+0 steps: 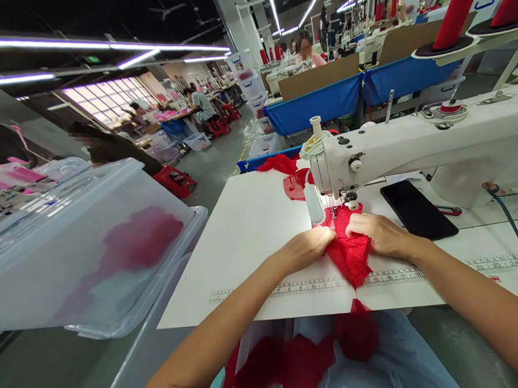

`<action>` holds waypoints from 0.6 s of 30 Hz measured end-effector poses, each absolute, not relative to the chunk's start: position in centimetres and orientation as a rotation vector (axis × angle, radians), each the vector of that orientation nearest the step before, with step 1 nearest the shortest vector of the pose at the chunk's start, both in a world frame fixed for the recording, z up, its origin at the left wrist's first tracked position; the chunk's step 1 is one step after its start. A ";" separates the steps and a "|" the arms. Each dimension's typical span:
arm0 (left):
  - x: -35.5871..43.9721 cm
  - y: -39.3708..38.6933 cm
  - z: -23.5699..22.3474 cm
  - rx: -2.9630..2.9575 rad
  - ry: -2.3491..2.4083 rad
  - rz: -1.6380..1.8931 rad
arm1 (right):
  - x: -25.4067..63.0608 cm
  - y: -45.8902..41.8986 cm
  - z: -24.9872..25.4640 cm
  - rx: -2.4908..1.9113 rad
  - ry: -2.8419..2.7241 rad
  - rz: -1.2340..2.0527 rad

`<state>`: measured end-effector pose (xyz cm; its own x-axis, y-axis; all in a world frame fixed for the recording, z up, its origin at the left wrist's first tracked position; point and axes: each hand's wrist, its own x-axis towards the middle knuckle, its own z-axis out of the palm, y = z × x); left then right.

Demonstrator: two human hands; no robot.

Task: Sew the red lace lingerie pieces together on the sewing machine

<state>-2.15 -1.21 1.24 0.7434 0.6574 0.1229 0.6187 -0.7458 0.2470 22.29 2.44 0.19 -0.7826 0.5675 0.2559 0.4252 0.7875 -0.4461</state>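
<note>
- My white surface point(249, 228) stands in a busy sewing hall.
- Red lace point(348, 252) lies before the sewing machine point(415, 146), pinched under my left hand point(310, 248) and right hand point(377, 233).

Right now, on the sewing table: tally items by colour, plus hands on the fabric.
Red: 2, the lace fabric under both hands and the red pieces behind the needle.
White: 1, the sewing machine.
Black: 1, the phone lying flat beside the machine.
Hands: 2, left hand and right hand, both pressing on the lace.
Total: 6.
</note>
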 end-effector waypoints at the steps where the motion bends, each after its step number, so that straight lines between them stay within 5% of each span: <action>1: -2.0 -1.0 1.3 2.718 1.036 0.327 | 22.2 2.4 0.2 -0.772 -2.585 0.509; 18: -1.4 3.1 2.1 1.824 1.266 0.623 | 21.3 3.6 -0.3 -1.049 -1.616 1.135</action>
